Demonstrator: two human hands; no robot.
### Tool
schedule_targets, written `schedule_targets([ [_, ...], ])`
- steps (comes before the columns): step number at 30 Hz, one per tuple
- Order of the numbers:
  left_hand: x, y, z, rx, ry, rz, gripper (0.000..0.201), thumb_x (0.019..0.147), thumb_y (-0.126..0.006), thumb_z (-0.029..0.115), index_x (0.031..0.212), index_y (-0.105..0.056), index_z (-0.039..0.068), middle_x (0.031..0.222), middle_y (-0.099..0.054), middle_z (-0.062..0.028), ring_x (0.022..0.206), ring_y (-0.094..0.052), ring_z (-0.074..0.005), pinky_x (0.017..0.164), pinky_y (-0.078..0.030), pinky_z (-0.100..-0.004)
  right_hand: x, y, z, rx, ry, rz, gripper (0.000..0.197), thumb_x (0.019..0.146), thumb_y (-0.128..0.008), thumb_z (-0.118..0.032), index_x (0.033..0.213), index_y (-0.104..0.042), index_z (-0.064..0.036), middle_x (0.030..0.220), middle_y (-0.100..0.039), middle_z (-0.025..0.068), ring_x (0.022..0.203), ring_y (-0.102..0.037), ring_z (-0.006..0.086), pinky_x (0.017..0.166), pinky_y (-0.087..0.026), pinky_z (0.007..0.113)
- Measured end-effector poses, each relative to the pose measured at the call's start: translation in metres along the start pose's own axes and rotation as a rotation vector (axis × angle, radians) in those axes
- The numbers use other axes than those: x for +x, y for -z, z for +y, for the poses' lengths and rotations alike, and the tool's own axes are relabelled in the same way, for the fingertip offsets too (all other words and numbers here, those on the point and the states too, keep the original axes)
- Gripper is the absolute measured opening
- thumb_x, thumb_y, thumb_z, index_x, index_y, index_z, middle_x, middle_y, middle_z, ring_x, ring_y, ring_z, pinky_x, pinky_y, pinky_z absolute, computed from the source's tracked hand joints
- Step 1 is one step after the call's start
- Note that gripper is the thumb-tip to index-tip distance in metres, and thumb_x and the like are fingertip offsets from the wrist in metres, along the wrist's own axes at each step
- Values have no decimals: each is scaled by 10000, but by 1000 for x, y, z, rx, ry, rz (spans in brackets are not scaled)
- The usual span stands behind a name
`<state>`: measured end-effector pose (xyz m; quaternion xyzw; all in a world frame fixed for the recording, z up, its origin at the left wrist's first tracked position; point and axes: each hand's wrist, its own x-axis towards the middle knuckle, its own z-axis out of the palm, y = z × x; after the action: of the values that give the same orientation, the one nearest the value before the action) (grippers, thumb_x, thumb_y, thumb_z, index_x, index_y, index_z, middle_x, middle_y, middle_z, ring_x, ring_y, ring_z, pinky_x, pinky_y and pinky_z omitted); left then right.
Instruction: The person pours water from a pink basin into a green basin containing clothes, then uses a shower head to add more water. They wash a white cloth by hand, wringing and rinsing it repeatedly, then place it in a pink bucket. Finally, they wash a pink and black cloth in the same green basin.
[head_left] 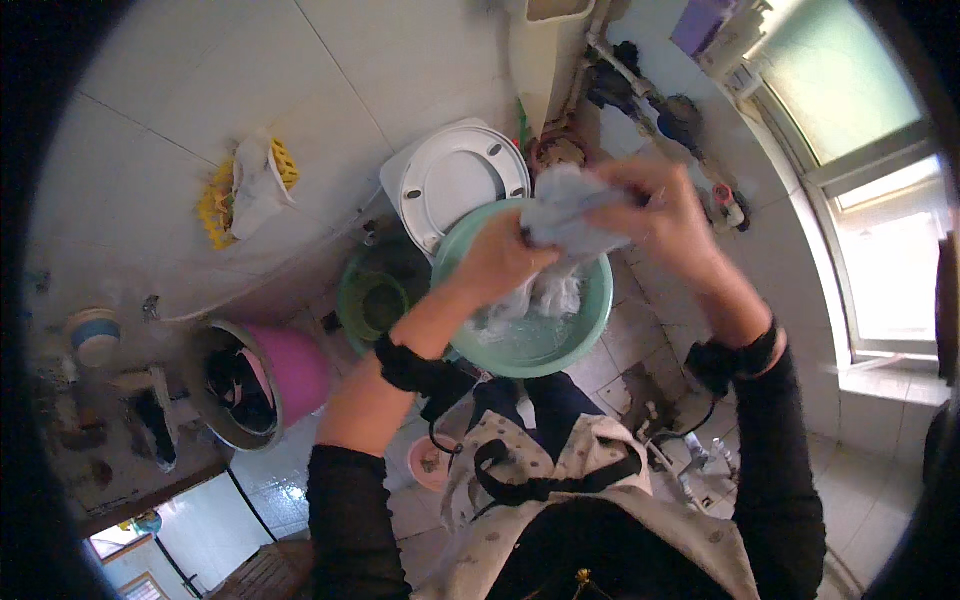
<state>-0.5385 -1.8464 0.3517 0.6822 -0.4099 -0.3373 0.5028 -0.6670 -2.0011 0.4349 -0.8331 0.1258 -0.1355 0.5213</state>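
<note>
Above a pale green basin I hold up a light grey-blue wet cloth that looks like a garment, though its exact kind does not show. My left hand grips its near left side, fingers closed. My right hand, blurred by motion, is closed on its right side. The basin holds a little water and more wet, pale fabric, which lies under the held cloth; whether the two are one piece I cannot tell.
Behind the basin is a white toilet with its lid down. To the left stand a green bucket and a pink tub with dark clothes. A pink bowl sits on the floor near my legs. Pipes and a tap line the right wall.
</note>
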Motion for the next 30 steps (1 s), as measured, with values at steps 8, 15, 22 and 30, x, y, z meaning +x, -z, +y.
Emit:
schedule_targets([
  [8,-8,47,179,407,-702,264,369,684,-780,192,944,-631,-22,863,-674,-143,762,-657,-197,703,-520,-333,5,112,-111,-81,296,599,422,747,-722,-111,1144,-612,-18,1025,-668,99,923,-631,172,835,-494,298],
  [15,-15,75,185,-9,-344,-25,362,679,-788,123,995,-670,-9,919,-696,-110,848,-661,-184,823,-506,-325,22,106,-73,-21,114,179,547,788,-740,-208,1265,-526,-49,1088,-641,95,1001,-601,174,895,-479,325],
  [22,-10,67,1,-63,216,-137,400,725,-786,120,1073,-604,40,979,-648,-36,905,-587,-95,801,-482,-267,27,24,58,-40,-91,-710,758,703,-806,-374,1292,-499,-9,1124,-628,116,1025,-580,206,919,-461,347],
  [30,11,-44,-304,1091,451,-425,374,852,-563,332,1183,-627,169,1320,-507,-124,1278,-389,-385,938,-335,-667,18,-154,356,-916,-202,-675,423,779,-670,-217,1194,-605,-166,1100,-593,123,1078,-529,318,950,-417,463],
])
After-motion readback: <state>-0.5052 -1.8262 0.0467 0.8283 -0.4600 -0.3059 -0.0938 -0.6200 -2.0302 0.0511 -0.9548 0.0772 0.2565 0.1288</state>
